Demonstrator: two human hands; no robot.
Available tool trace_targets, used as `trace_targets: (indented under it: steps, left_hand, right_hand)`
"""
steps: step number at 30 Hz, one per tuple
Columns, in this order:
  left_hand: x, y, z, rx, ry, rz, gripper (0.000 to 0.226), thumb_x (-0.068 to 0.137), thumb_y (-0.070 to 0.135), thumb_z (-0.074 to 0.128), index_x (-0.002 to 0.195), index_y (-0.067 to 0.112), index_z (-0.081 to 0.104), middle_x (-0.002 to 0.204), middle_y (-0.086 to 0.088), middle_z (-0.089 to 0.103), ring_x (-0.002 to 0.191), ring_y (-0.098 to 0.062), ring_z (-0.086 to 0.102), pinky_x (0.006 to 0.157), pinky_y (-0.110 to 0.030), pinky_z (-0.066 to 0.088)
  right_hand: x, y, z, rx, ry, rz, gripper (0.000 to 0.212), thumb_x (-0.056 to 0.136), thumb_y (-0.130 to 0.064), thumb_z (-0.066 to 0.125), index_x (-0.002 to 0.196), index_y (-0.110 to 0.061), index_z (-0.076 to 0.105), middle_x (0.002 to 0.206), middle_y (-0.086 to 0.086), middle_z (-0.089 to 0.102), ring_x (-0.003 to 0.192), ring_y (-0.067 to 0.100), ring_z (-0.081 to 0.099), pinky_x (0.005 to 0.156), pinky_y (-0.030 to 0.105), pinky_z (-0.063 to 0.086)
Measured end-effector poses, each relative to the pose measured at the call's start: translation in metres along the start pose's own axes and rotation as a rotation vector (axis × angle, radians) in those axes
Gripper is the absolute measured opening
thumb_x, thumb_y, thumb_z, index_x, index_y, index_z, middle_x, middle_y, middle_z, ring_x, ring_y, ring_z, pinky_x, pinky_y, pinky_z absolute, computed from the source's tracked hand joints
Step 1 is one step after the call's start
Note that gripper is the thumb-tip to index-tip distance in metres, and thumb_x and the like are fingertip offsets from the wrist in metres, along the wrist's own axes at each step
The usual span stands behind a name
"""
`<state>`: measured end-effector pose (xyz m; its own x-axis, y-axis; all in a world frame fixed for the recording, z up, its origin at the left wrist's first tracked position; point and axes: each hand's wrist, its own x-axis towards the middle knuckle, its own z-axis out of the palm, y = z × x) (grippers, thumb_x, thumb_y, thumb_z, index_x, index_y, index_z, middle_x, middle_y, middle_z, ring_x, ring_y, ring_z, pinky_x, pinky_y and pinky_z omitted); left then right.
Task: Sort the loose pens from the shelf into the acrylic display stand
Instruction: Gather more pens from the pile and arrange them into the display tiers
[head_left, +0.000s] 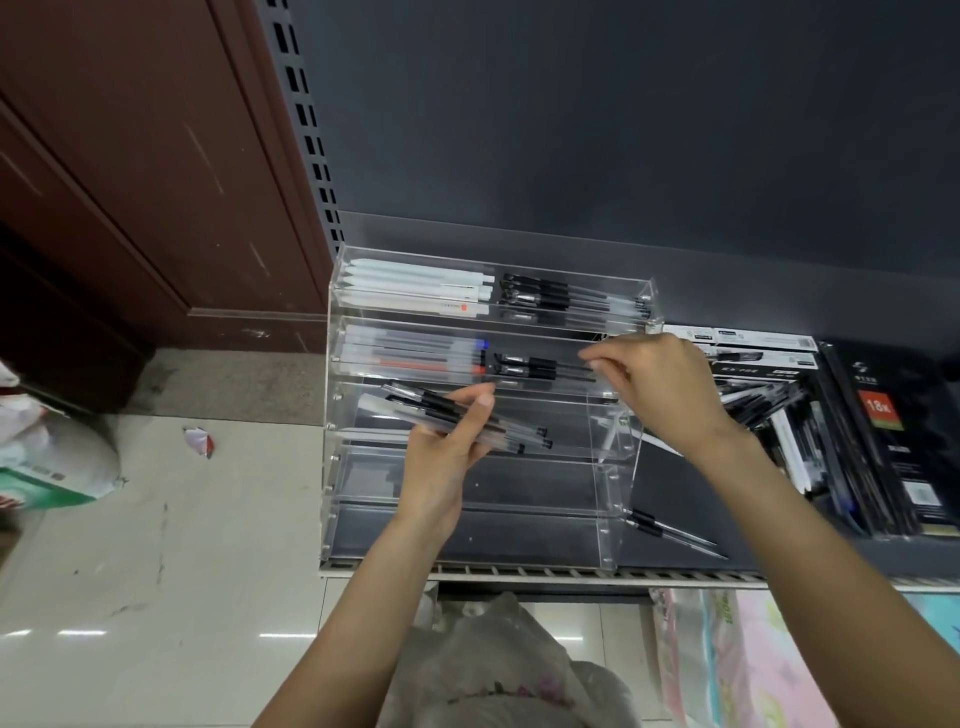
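**Between both hands: pens entering the second tier of the stand**

Beneath my two hands stands the acrylic display stand (626, 467), a stepped clear case on the dark shelf (675, 499). My left hand (447, 441) is curled around a bundle of clear pens (441, 410) with black grips; thumb on top, fingers beneath, the pens lying slantwise across the palm and projecting past it on both sides, over the third tier. My right hand (657, 387) is up and to the right of the left, its fingertips (589, 358) drawn together in a pinch at the tip end of a black-grip pen (540, 366) that lies in the right compartment of the second tier, with a like pen beside it. Left of those fingertips, the same tier holds clear pens with blue and red caps (415, 356). Above my hands, the top tier carries white pens (421, 288) on the left and black-grip pens (571, 299) on the right. Right of my right wrist lies a heap of loose pens (769, 410) beside dark boxes (898, 436). Below my right forearm, two loose pens (670, 530) rest on the shelf just beside the stand.
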<state>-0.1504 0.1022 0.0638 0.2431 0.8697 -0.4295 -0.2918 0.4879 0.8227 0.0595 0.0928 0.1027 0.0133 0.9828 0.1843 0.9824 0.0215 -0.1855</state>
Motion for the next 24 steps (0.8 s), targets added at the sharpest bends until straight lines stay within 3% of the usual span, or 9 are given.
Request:
trace_targets:
  steps: [2,4,9,12,14,17,21,24]
  left_hand:
    - [0.001,0.0,0.002,0.015,-0.014,0.004,0.011,0.089,0.023,0.063,0.097,0.023,0.07,0.091,0.012,0.072,0.086,0.002,0.065,0.077,-0.018,0.05]
    - [0.0,0.0,0.006,0.013,-0.046,0.003,0.012,0.088,0.023,0.062,0.098,0.023,0.07,0.091,0.008,0.073,0.086,-0.003,0.067,0.074,-0.017,0.052]
    - [-0.001,0.001,0.014,0.003,-0.116,0.026,0.014,0.088,0.019,0.061,0.099,0.02,0.068,0.085,0.004,0.073,0.083,-0.007,0.069,0.068,-0.017,0.053]
    - [-0.001,-0.002,0.016,0.035,-0.127,0.023,0.016,0.087,0.021,0.062,0.101,0.021,0.068,0.088,0.003,0.072,0.084,-0.009,0.068,0.072,-0.019,0.053]
    - [0.001,-0.003,0.013,0.07,-0.109,0.027,0.013,0.088,0.023,0.062,0.099,0.024,0.069,0.083,0.005,0.068,0.075,-0.006,0.062,0.069,-0.017,0.051]
    - [0.005,-0.004,0.007,0.09,-0.067,0.026,0.013,0.088,0.025,0.062,0.099,0.022,0.069,0.067,0.008,0.059,0.067,-0.007,0.054,0.061,-0.015,0.047]
    - [0.009,-0.004,0.003,0.083,-0.023,0.034,0.029,0.09,0.026,0.06,0.108,0.004,0.066,0.05,0.011,0.054,0.055,-0.002,0.054,0.055,-0.012,0.045]
    - [0.009,-0.003,0.002,0.103,-0.007,0.045,0.031,0.088,0.029,0.061,0.107,0.004,0.066,0.056,0.008,0.055,0.057,-0.001,0.056,0.055,-0.011,0.046]
  right_hand:
    - [-0.01,-0.022,-0.008,0.318,-0.021,0.018,0.016,0.086,-0.025,0.067,0.1,-0.024,0.073,0.089,-0.012,0.072,0.072,-0.001,0.066,0.072,0.016,0.051]
    - [-0.016,-0.042,-0.009,0.469,-0.177,0.058,0.019,0.084,-0.03,0.067,0.101,-0.025,0.073,0.088,-0.016,0.07,0.073,-0.009,0.062,0.073,0.005,0.046]
    - [-0.019,-0.048,-0.007,0.597,-0.283,0.119,0.015,0.082,-0.026,0.07,0.096,-0.023,0.073,0.08,-0.015,0.069,0.072,-0.006,0.062,0.068,0.008,0.045]
    - [-0.022,-0.036,-0.013,0.465,-0.251,0.071,0.016,0.083,-0.028,0.068,0.098,-0.024,0.074,0.087,-0.012,0.071,0.074,-0.001,0.062,0.07,0.013,0.047]
    - [-0.022,-0.018,-0.02,0.303,-0.072,0.028,0.014,0.084,-0.025,0.067,0.097,-0.022,0.074,0.09,-0.007,0.072,0.071,0.007,0.063,0.07,0.025,0.052]
    - [-0.018,0.013,-0.025,0.083,0.144,-0.016,0.008,0.083,-0.017,0.071,0.09,-0.018,0.074,0.087,-0.003,0.072,0.072,0.019,0.065,0.07,0.032,0.052]
    - [-0.009,0.024,-0.011,-0.107,0.188,-0.073,0.005,0.079,-0.014,0.074,0.083,-0.016,0.074,0.081,-0.001,0.072,0.075,0.026,0.061,0.069,0.035,0.046]
    - [-0.001,0.021,0.001,-0.218,0.167,-0.1,0.005,0.076,-0.013,0.076,0.074,-0.016,0.073,0.071,-0.002,0.069,0.069,0.023,0.059,0.066,0.031,0.043]
